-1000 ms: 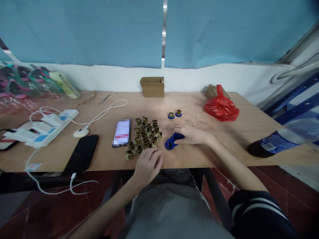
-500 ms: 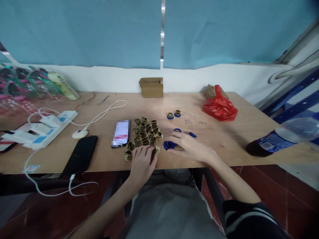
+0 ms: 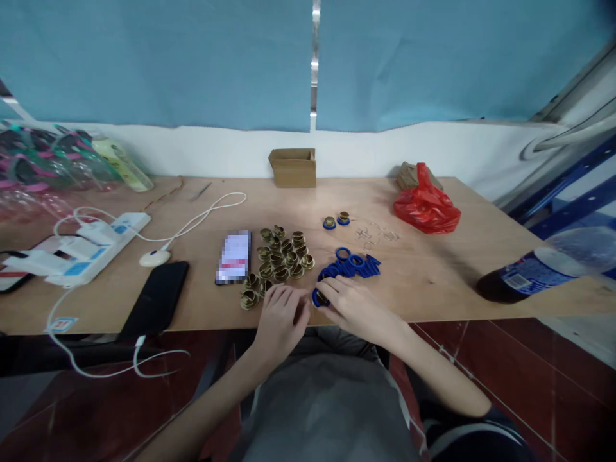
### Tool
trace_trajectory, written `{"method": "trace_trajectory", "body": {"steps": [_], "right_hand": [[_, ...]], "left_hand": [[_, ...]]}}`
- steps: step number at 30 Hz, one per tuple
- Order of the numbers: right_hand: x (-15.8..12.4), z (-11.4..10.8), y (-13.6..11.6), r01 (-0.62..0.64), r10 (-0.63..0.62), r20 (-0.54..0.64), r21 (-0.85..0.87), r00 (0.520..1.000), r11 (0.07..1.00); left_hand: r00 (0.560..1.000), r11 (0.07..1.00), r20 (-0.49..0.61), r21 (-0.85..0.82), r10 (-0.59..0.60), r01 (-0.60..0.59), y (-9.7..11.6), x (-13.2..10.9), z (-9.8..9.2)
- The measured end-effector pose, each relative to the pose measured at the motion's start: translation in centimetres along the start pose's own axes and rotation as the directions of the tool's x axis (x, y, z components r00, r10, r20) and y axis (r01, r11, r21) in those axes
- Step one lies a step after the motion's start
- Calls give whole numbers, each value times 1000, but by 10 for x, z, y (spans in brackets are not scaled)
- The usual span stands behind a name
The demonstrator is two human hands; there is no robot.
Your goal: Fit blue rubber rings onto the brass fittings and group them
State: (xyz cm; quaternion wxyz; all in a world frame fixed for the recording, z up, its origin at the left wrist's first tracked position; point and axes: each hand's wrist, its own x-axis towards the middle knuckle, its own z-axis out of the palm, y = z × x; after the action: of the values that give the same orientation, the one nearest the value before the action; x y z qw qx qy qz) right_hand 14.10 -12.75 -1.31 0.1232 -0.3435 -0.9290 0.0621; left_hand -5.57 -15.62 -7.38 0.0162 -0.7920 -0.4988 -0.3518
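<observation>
Just below the frame's centre, the right hand (image 3: 353, 305) pinches a round blue plastic ring (image 3: 314, 299) at its leftmost fingertips; the curled left hand (image 3: 280, 317) is just beside, its grip impossible to tell.

Our bench (image 3: 447, 256) is pale wood. Near its middle we have clustered brass parts (image 3: 276, 258), with blue rings (image 3: 368, 267) heaped to their right. Beyond these stand two blue-based pieces (image 3: 329, 222), beside thin clear loops (image 3: 364, 235). Along the back we see a box (image 3: 294, 173) and, rightward, a red bag (image 3: 427, 208). A bottle (image 3: 522, 279) occupies the right; leftward lie a lit phone (image 3: 234, 256), a dark phone (image 3: 161, 292) and a power strip (image 3: 103, 250).
</observation>
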Motion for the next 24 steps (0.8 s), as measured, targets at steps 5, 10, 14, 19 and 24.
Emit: {"method": "trace_trajectory", "body": {"steps": [5,10,14,19,24], "right_hand": [[5,9,4,3,-2,25,-35,1000,999],[2,18,8,-18,18,32,-1,999,1000],[-4,24,4,-62,59,51,66,997,996],[-14,35,0,-171,169,25,140,985,975],[-22,48,3,-196,220,-60,272,974,942]], "left_hand": [[1000,1000,21,1,12,-12,-4,-2,7],[1000,1000,23,-10,1,-1,-5,-2,9],[1000,1000,17,-27,7,-7,-1,-2,6],[1000,999,17,-31,23,-22,4,-1,1],[995,993,-46,-68,93,-96,10,0,-7]]}}
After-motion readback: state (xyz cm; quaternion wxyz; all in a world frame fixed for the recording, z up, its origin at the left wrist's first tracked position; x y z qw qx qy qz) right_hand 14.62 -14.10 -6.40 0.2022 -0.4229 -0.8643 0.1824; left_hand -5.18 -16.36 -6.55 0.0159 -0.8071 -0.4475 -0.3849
